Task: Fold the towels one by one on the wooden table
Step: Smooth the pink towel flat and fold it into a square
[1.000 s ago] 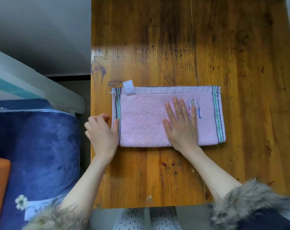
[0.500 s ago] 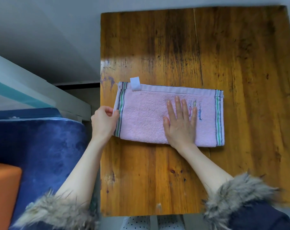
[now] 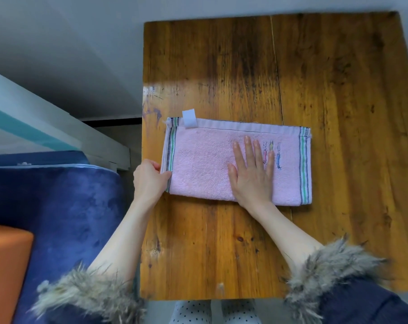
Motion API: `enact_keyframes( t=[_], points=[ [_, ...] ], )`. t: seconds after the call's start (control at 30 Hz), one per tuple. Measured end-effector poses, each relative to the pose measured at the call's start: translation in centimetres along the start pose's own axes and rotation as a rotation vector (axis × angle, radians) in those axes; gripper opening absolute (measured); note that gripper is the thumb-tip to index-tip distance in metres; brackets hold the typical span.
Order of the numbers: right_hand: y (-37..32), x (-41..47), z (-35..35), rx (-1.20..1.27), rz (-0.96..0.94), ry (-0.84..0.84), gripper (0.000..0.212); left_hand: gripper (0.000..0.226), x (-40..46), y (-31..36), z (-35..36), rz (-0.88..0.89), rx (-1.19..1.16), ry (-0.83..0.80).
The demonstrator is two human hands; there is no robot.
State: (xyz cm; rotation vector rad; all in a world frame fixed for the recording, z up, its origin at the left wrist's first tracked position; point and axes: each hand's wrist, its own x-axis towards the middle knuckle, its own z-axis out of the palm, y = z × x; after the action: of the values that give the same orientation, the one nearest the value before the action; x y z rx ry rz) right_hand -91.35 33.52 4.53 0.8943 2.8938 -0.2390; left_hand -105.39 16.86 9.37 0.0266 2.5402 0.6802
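Change, left hand: a second ago the left hand [image 3: 150, 178] lay beside the towel's [image 3: 205, 164] left end, fingers loosely curled, only the thumb at the edge; now it has closed on that end, thumb on top over the striped border, fingers tucked out of sight at the hem
Change, right hand: none to speak of; the right hand [image 3: 253, 174] stays flat on the cloth, fingers straight and slightly spread, holding nothing, pressing down right of centre
Change, towel: its left end sits a shade more skewed than a second ago; otherwise it lies as it did
Reading: looks like the next fold is being set up, left end pinched to be carried over, right palm acting as anchor near the fold line; judgement only, the end has not yet left the surface [image 3: 338, 90]
Progress: towel already narrowed to a long band, so at least one fold seems done; the crosswise fold remains
Towel, place: middle of the surface, long side running left to right, left end close to the surface's left edge, right end well inside
Towel, look: pink terry, flat, no big wrinkles; pale hem along the far edge; green and dark stripes at both short ends; small white tag [image 3: 189, 118] sticking up at the far left corner; small coloured embroidery [image 3: 271, 154] just beside the right fingertips
Other towels: none in view
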Motion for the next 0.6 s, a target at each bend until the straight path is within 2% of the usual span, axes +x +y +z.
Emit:
enact_keyframes(
  t=[0.27,0.43,0.6],
  points=[
    [0.3,-0.3,-0.2,0.01,-0.014,-0.03,0.058,0.006,0.0,0.9,-0.6,0.019,0.008,-0.106],
    [0.1,-0.2,0.0,-0.015,0.001,-0.025,0.058,0.022,-1.0,0.1,-1.5,0.01,-0.168,-0.165],
    [-0.1,-0.1,-0.4,-0.027,0.012,-0.089,0.059,0.033,-3.0,2.3,-3.4,0.163,-0.177,-0.197]
  ],
)
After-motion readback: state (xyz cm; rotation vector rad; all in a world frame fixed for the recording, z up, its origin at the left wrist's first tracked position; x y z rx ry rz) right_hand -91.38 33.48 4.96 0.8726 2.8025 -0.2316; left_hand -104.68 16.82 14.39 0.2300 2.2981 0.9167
